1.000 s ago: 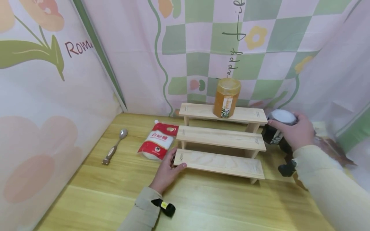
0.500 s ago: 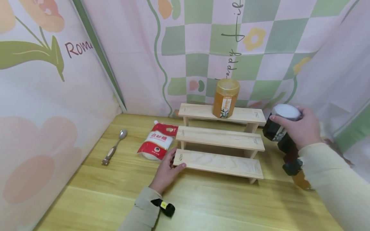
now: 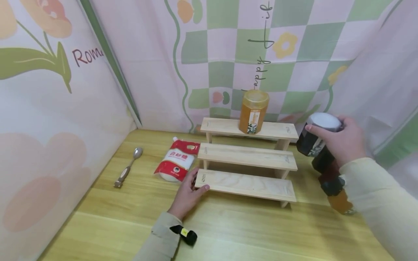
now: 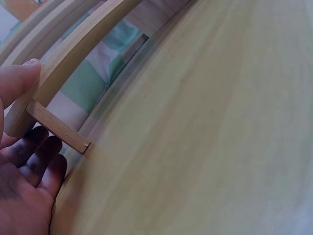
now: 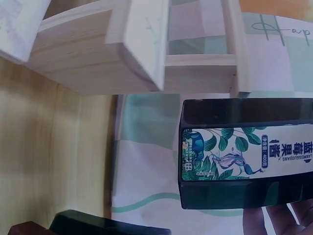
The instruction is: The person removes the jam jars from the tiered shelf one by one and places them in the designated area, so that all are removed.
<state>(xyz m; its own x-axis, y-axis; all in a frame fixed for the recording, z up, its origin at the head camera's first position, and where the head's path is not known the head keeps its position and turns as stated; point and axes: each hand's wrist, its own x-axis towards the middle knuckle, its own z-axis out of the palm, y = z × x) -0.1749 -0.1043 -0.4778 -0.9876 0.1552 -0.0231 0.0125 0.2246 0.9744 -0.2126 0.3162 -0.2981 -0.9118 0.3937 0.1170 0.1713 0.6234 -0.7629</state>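
Gripping a dark jar [image 3: 307, 142] in the curled right hand [image 3: 347, 140], right of the wooden stand [image 3: 246, 156], and pinching its near left end with the left hand [image 3: 187, 195].

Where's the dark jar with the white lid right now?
In the head view, the dark jar is right of centre, gripped by the right hand, just past the right end of the three-step wooden rack.

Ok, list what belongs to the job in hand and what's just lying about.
Seemingly in the job:
dark jar, in right hand
wooden rack, gripped by left hand
amber jar, on top tier
partly hidden jars

Apparently lying about:
spoon
red-and-white bag
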